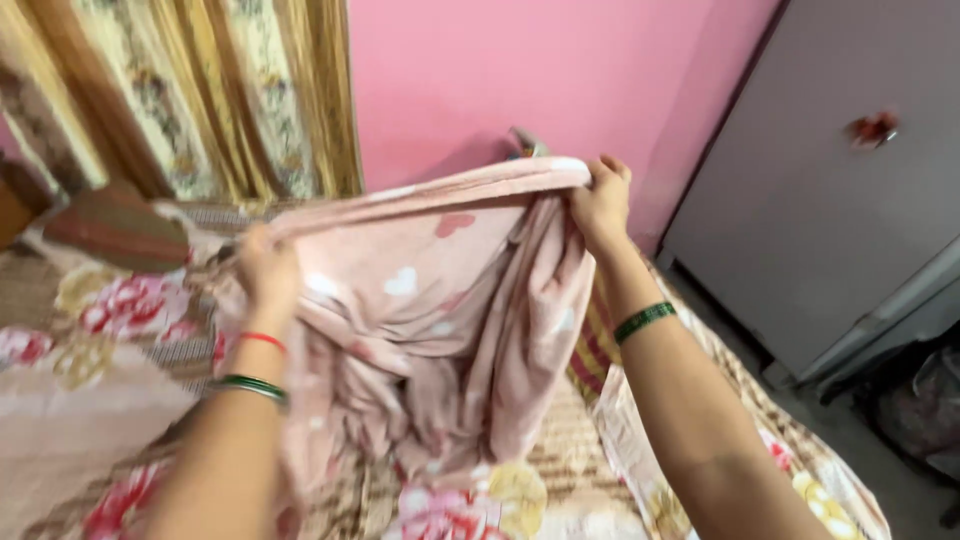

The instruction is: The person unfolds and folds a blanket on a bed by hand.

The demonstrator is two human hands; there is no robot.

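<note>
A soft pink blanket (440, 320) with white and red heart shapes hangs in the air in front of me, stretched between my hands. My left hand (265, 270) grips its top edge at the left, blurred by motion. My right hand (600, 200) pinches the upper corner at the right, held higher than the left. The blanket's lower part droops in folds down to the bed. Green bangles sit on both wrists, and a red thread is on the left wrist.
Below lies a bed with a floral cover (470, 500) and a striped pillow (115, 225) at the left. Patterned curtains (200, 90) hang behind, beside a pink wall (500, 70). A grey cupboard (830, 170) stands at the right.
</note>
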